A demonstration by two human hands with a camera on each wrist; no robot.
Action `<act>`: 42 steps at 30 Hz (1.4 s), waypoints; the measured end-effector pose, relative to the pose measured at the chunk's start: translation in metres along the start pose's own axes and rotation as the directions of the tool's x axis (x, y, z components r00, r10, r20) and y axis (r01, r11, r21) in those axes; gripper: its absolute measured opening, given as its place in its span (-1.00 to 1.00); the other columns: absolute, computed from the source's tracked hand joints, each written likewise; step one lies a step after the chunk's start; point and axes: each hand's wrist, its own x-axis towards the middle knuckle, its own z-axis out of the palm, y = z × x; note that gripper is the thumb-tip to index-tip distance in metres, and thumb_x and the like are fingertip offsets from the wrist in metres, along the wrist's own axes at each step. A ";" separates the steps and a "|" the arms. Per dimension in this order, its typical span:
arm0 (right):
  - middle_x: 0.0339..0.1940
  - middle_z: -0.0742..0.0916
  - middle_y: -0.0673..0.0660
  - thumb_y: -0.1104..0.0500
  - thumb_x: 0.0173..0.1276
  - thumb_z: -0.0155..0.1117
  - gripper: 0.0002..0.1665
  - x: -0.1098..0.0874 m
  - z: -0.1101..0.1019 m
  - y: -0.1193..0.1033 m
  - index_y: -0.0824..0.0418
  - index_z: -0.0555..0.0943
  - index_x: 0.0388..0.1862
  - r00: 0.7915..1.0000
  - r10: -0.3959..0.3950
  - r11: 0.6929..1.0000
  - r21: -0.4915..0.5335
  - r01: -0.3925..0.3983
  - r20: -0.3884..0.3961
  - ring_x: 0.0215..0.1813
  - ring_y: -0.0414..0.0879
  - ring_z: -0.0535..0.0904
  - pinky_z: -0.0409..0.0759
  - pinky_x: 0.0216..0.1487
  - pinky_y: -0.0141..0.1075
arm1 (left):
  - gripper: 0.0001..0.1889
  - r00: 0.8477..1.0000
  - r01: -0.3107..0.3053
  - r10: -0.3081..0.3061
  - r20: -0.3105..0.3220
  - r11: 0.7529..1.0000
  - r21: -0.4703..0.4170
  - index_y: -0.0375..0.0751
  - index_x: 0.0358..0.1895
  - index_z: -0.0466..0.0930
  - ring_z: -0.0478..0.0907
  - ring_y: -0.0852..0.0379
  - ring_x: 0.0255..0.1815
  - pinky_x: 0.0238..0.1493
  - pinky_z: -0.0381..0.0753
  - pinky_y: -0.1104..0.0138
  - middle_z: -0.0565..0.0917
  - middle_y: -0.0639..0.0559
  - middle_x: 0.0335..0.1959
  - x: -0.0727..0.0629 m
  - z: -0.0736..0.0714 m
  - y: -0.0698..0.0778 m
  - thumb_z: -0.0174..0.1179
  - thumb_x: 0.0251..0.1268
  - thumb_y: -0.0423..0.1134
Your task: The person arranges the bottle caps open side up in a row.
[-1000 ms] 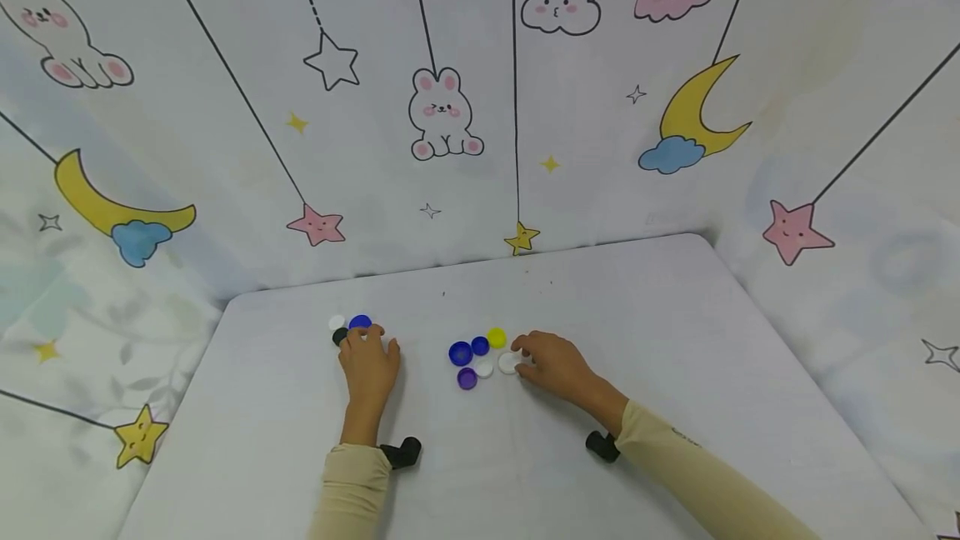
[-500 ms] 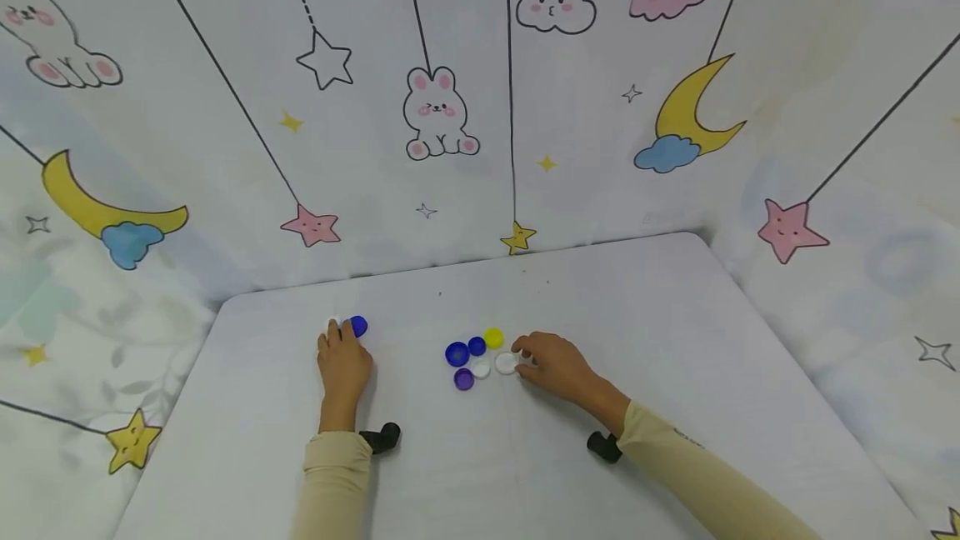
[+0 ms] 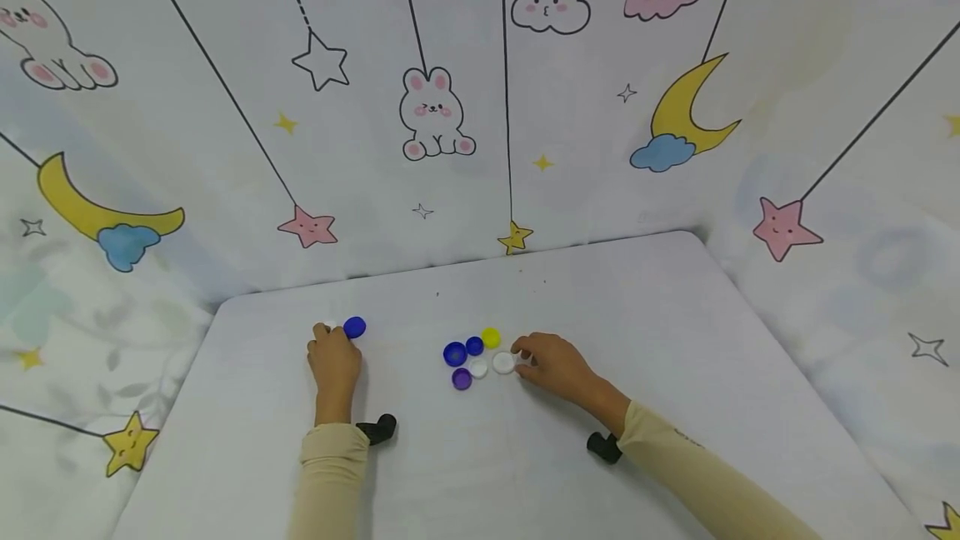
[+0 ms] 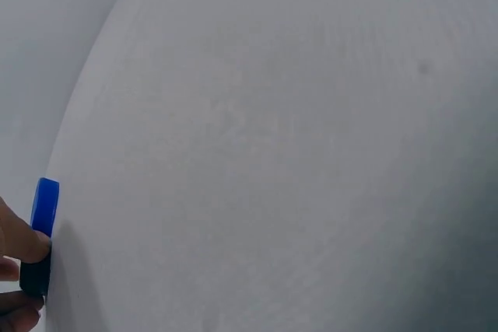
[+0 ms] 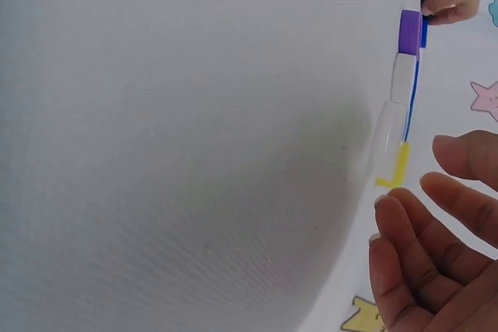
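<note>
In the head view my left hand (image 3: 334, 361) reaches to the small group of bottle caps at the table's left. Seen from the left wrist, its thumb and fingers pinch a dark bottle cap (image 4: 36, 273), which the hand hides from the head view. A blue cap (image 3: 355, 327) lies right beside that hand, and a white cap (image 3: 332, 326) shows partly behind the fingers. My right hand (image 3: 557, 367) rests near a larger white cap (image 3: 504, 362), fingers loosely bent and apart, nothing between them.
Mid-table lie a large blue cap (image 3: 454, 354), a smaller blue cap (image 3: 475, 346), a yellow cap (image 3: 491, 337), a small white cap (image 3: 478, 368) and a purple cap (image 3: 461, 378). A printed cloth wall (image 3: 592, 215) stands behind the white table (image 3: 615, 290).
My left hand has shifted left, off the blue cap and onto the dark cap, which it now pinches. My right hand stays by the larger white cap. The head view has turned slightly.
</note>
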 end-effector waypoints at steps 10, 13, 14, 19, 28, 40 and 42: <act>-0.30 0.71 -0.02 0.17 0.24 0.42 -0.74 -0.001 -0.003 -0.001 0.11 0.67 -0.08 1.000 -0.001 1.000 0.008 0.001 0.002 -0.30 -0.19 0.57 0.56 -0.27 -0.32 | -0.69 0.995 0.052 -0.066 -0.073 0.982 -0.181 -0.70 0.01 0.49 0.41 -0.48 -0.03 0.04 0.40 -0.18 0.41 -0.57 -0.04 -0.007 0.005 -0.004 0.05 0.28 -0.49; -0.31 0.71 -0.02 0.18 0.24 0.42 -0.75 -0.001 -0.003 -0.001 0.12 0.67 -0.08 1.000 -0.017 1.000 0.015 0.017 -0.005 -0.30 -0.18 0.57 0.56 -0.28 -0.33 | -0.64 0.995 0.034 -0.056 -0.082 0.968 -0.247 -0.66 0.08 0.47 0.40 -0.45 0.04 0.14 0.39 -0.18 0.43 -0.56 -0.01 -0.008 0.000 0.001 0.09 0.28 -0.46; -0.31 0.71 -0.02 0.18 0.25 0.41 -0.75 -0.001 -0.003 -0.001 0.13 0.67 -0.08 1.000 -0.021 1.000 0.018 0.021 -0.006 -0.29 -0.18 0.58 0.56 -0.28 -0.34 | -0.63 0.996 0.025 -0.047 -0.078 0.963 -0.270 -0.65 0.10 0.46 0.40 -0.45 0.06 0.16 0.38 -0.18 0.43 -0.55 0.01 -0.009 -0.002 0.004 0.10 0.29 -0.45; -0.31 0.71 -0.02 0.20 0.25 0.40 -0.74 -0.001 -0.005 -0.004 0.16 0.67 -0.07 0.999 -0.046 0.998 0.047 0.046 -0.010 -0.27 -0.15 0.60 0.56 -0.28 -0.36 | -0.59 1.000 -0.005 -0.005 -0.027 0.944 -0.329 -0.58 0.18 0.43 0.41 -0.42 0.15 0.21 0.43 -0.17 0.42 -0.51 0.07 -0.010 -0.017 0.022 0.14 0.34 -0.39; -0.29 0.72 -0.01 0.20 0.26 0.40 -0.73 -0.001 -0.009 -0.010 0.18 0.68 -0.06 0.997 -0.072 0.995 0.062 0.074 -0.024 -0.26 -0.12 0.61 0.58 -0.26 -0.35 | -0.65 0.991 -0.129 0.129 -0.026 0.924 -0.360 -0.37 0.15 0.54 0.53 -0.34 0.04 0.02 0.57 -0.10 0.52 -0.42 0.00 -0.025 -0.030 0.049 0.22 0.33 -0.36; -0.21 0.75 0.06 0.19 0.28 0.39 -0.72 0.001 -0.012 -0.015 0.21 0.67 -0.04 0.992 -0.120 0.989 0.089 0.122 -0.028 -0.26 -0.14 0.61 0.59 -0.25 -0.36 | -0.67 0.943 -0.330 0.321 -0.092 0.850 -0.412 -0.34 0.05 0.61 0.62 -0.14 -0.16 -0.11 0.66 0.09 0.59 -0.30 -0.12 -0.041 -0.027 0.075 0.34 0.21 -0.39; -0.21 0.75 0.05 0.18 0.29 0.38 -0.72 0.001 -0.012 -0.016 0.21 0.67 -0.03 0.993 -0.119 0.988 0.094 0.121 -0.026 -0.26 -0.15 0.61 0.59 -0.24 -0.37 | -0.68 0.938 -0.342 0.334 -0.098 0.836 -0.429 -0.35 0.04 0.61 0.63 -0.13 -0.18 -0.11 0.66 0.09 0.59 -0.28 -0.13 -0.044 -0.027 0.080 0.34 0.21 -0.39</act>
